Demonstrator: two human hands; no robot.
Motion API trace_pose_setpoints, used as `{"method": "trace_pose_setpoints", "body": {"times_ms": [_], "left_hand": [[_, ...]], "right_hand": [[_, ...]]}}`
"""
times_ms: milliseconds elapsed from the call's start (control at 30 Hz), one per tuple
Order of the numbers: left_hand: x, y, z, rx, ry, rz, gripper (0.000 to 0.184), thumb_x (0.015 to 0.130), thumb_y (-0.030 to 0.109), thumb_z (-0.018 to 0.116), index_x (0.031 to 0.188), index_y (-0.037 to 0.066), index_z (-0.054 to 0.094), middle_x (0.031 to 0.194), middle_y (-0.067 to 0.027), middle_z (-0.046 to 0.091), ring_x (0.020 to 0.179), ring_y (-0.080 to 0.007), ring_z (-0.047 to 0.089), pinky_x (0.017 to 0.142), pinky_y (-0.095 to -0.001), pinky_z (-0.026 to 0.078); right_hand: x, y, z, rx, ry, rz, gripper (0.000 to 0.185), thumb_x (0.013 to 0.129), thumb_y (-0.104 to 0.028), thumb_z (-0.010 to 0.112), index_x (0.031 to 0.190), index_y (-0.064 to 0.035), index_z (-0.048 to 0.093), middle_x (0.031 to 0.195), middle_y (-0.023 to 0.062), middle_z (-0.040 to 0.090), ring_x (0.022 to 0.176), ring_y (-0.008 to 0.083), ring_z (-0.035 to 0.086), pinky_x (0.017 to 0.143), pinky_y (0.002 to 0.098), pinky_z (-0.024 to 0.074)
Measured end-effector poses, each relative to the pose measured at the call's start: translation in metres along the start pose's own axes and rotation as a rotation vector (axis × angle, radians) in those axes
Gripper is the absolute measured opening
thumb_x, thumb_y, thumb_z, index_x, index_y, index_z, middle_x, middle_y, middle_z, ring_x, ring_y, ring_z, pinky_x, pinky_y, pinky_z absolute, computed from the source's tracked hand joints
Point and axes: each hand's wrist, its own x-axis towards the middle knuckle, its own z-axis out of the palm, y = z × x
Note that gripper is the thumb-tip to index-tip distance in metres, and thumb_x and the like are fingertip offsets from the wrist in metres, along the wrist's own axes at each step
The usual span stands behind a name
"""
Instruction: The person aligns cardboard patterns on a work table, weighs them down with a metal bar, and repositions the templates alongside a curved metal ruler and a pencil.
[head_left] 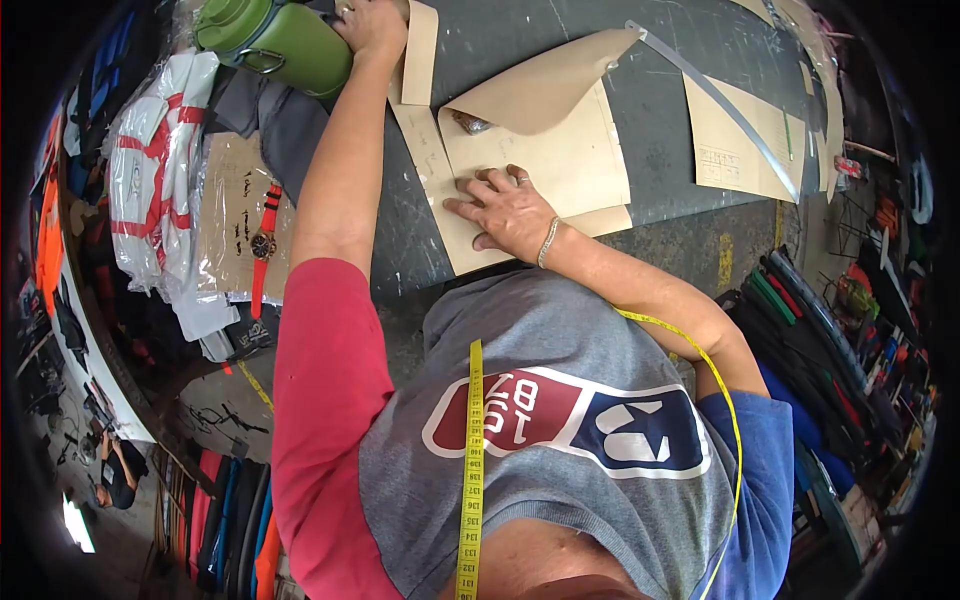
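My right hand [510, 213] lies flat with its fingers apart on brown paper pattern sheets [570, 165] near the table's front edge. One sheet [540, 85] curls up beyond it, with a small shiny object [470, 122] partly under its fold. My left hand [375, 28] reaches to the top edge of the view, between a green bottle [300, 50] and a narrow brown paper strip [420, 50]. Its fingertips are partly cut off, so any hold is unclear. A yellow measuring tape [470, 470] hangs around my neck.
On the dark table [650, 150], a long metal ruler [720, 100] crosses another paper sheet [735, 150] at the right. Plastic-wrapped material [155, 180], dark cloth [285, 130] and a red-strapped watch [263, 245] are at the left. Fabric rolls stand at both sides; a person [120, 470] is at lower left.
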Motion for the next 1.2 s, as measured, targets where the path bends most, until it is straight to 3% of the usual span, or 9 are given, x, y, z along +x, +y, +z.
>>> {"method": "trace_pose_setpoints", "body": {"times_ms": [67, 167, 300, 400, 433, 567, 700, 800, 1200], "left_hand": [[0.008, -0.014, 0.018, 0.156, 0.108, 0.149, 0.037, 0.104, 0.021, 0.044, 0.128, -0.001, 0.061, 0.142, -0.0273, 0.052, 0.124, -0.0466, 0.057, 0.106, -0.0543, 0.047], [-0.004, -0.021, 0.037, -0.031, -0.037, 0.112, 0.033, 0.105, 0.015, 0.04, 0.126, -0.004, 0.059, 0.131, -0.0307, 0.059, 0.113, -0.0477, 0.063, 0.095, -0.0545, 0.053], [-0.002, -0.038, 0.043, -0.122, -0.11, 0.221, 0.031, 0.102, 0.013, 0.043, 0.122, -0.005, 0.059, 0.1, -0.0325, 0.068, 0.097, -0.0491, 0.067, 0.088, -0.0495, 0.056], [-0.023, -0.066, 0.051, 0.079, -0.347, 0.58, 0.031, 0.096, 0.013, 0.05, 0.118, -0.006, 0.062, 0.11, -0.031, 0.067, 0.106, -0.0478, 0.065, 0.093, -0.0549, 0.053], [-0.052, -0.03, -0.012, -0.014, -0.407, 0.526, 0.036, 0.09, 0.012, 0.057, 0.12, -0.007, 0.063, 0.125, -0.0284, 0.064, 0.125, -0.0487, 0.056, 0.106, -0.0602, 0.043], [-0.074, -0.045, -0.018, -0.065, -0.428, 0.546, 0.053, 0.089, 0.013, 0.062, 0.139, -0.003, 0.057, 0.144, -0.0232, 0.056, 0.145, -0.0498, 0.036, 0.121, -0.06, 0.027], [-0.085, -0.049, -0.016, -0.171, -0.237, 0.675, 0.051, 0.091, 0.012, 0.064, 0.14, -0.002, 0.057, 0.149, -0.0244, 0.05, 0.144, -0.0489, 0.036, 0.121, -0.0602, 0.028], [-0.098, -0.042, -0.015, -0.444, -0.165, 0.446, 0.053, 0.089, 0.012, 0.068, 0.139, -0.002, 0.058, 0.147, -0.0292, 0.049, 0.143, -0.049, 0.037, 0.12, -0.0578, 0.031], [-0.115, -0.032, 0.007, -0.353, 0.02, 0.375, 0.05, 0.096, 0.021, 0.065, 0.14, 0.002, 0.058, 0.15, -0.023, 0.049, 0.145, -0.0461, 0.037, 0.122, -0.0536, 0.026]], "right_hand": [[0.001, 0.0, -0.001, -0.011, 0.008, 0.005, 0.078, 0.082, -0.04, 0.081, 0.152, -0.0245, 0.05, 0.154, -0.0009, 0.046, 0.142, 0.0249, 0.041, 0.116, 0.0571, 0.0358], [0.005, 0.001, -0.001, -0.01, -0.025, 0.034, 0.083, 0.082, -0.041, 0.081, 0.155, -0.0204, 0.047, 0.16, -0.0016, 0.042, 0.143, 0.0244, 0.04, 0.116, 0.0552, 0.0361], [0.004, -0.001, -0.006, 0.002, -0.047, 0.038, 0.086, 0.081, -0.041, 0.082, 0.155, -0.018, 0.046, 0.159, -0.002, 0.043, 0.143, 0.0238, 0.04, 0.116, 0.0536, 0.0365], [0.004, 0.001, -0.006, -0.003, -0.032, 0.04, 0.087, 0.079, -0.04, 0.083, 0.155, -0.0191, 0.047, 0.16, -0.0026, 0.042, 0.142, 0.0237, 0.041, 0.116, 0.0523, 0.0362], [0.004, 0.002, -0.004, -0.008, -0.023, 0.04, 0.088, 0.078, -0.039, 0.084, 0.155, -0.0196, 0.047, 0.161, -0.003, 0.041, 0.142, 0.0239, 0.042, 0.116, 0.051, 0.0356], [0.002, 0.016, 0.007, 0.07, -0.004, -0.02, 0.091, 0.076, -0.046, 0.083, 0.156, -0.0224, 0.046, 0.162, -0.0026, 0.04, 0.146, 0.0268, 0.038, 0.12, 0.0524, 0.0325], [-0.002, 0.041, 0.021, -0.042, 0.14, -0.096, 0.088, 0.081, -0.07, 0.067, 0.156, -0.0288, 0.045, 0.164, 0.0001, 0.039, 0.156, 0.0307, 0.024, 0.128, 0.0576, 0.0191], [-0.006, 0.043, 0.032, -0.035, 0.22, -0.127, 0.085, 0.084, -0.076, 0.06, 0.156, -0.0333, 0.045, 0.164, 0.0006, 0.038, 0.156, 0.0314, 0.025, 0.128, 0.0589, 0.0169], [-0.007, 0.04, 0.045, -0.039, 0.29, -0.108, 0.075, 0.092, -0.077, 0.05, 0.156, -0.0385, 0.045, 0.165, -0.0006, 0.037, 0.157, 0.0299, 0.024, 0.126, 0.0618, 0.0153]]}}
